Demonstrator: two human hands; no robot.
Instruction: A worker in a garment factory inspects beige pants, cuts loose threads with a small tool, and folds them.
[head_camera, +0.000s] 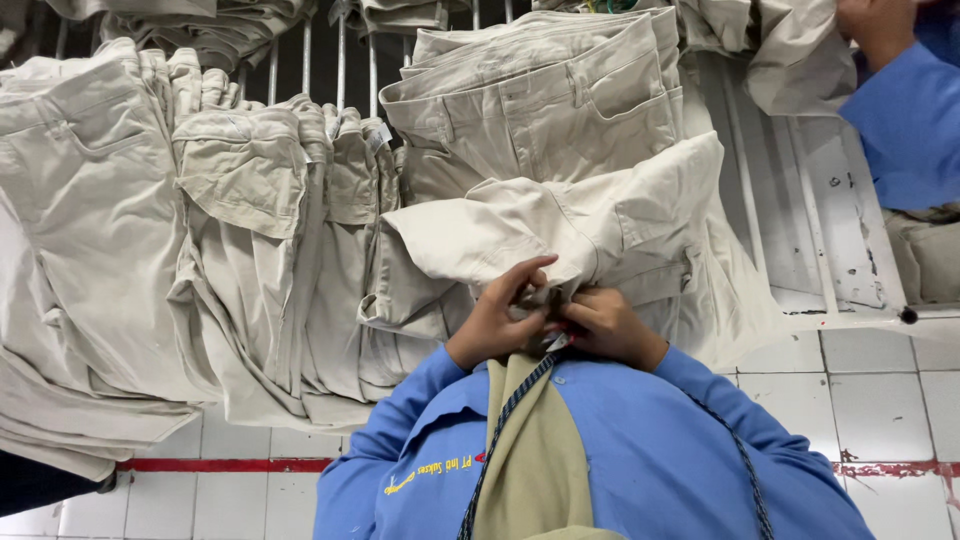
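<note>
Here both the left hand and the right hand pinch the near edge of the beige trousers, with stacked trousers to the left.

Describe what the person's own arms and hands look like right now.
Both hands, left hand and right hand, are bare, with no gloves. Long bright blue sleeves reach the wrists. A dark braided lanyard hangs over the blue top.
</note>
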